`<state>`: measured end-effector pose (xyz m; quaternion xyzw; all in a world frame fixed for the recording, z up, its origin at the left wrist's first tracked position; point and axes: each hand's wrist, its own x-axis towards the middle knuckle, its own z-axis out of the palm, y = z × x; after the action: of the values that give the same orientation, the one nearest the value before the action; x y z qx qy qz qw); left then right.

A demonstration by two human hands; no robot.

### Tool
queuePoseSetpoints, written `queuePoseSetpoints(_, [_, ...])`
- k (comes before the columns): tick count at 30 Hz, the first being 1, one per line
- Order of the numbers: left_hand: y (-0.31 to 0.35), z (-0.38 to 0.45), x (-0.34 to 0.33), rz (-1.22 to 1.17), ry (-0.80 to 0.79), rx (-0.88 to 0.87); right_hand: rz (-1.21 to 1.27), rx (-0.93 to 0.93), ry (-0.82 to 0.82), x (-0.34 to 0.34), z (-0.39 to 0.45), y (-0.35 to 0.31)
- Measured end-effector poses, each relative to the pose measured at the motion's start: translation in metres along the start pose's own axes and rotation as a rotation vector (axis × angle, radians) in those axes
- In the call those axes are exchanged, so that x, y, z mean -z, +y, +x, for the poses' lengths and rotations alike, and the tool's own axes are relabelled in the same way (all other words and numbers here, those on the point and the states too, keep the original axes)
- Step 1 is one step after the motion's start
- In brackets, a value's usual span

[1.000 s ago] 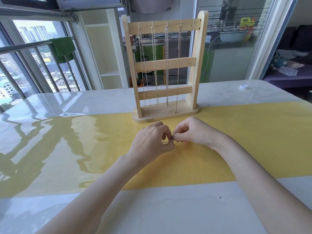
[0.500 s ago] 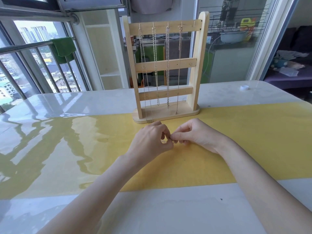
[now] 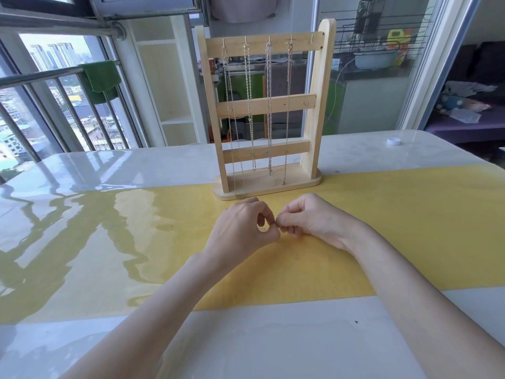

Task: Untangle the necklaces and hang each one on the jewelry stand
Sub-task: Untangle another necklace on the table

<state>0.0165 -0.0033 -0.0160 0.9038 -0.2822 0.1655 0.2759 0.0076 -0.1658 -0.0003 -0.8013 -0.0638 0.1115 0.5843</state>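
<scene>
4 necklaces (image 3: 269, 105) on stand (image 3: 317, 110) | L hand (image 3: 243, 231) + R hand (image 3: 311, 220) pinching tiny chain bit (image 3: 276, 228)

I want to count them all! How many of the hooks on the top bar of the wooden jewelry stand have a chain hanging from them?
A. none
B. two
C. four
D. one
C: on the top bar of the pale wooden jewelry stand, four thin metal chains hang side by side from the hooks, while the last hook at the right end is bare.
</scene>
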Motion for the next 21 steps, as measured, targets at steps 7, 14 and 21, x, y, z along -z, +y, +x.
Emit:
queuePoseSetpoints(7, [-0.0004,0.0006,0.0013,0.06,0.002,-0.012,0.117,-0.009,-0.028,0.0011,-0.0007,0.002])
queuePoseSetpoints(14, [-0.0043,0.001,-0.0018,0.011,0.074,-0.085,0.211,-0.058,-0.058,0.0023,0.0013,0.0034])
queuePoseSetpoints(21, [-0.0003,-0.0022,-0.0005,0.036,0.188,-0.236,0.313,-0.083,-0.122,-0.0034,0.0018,0.0033])
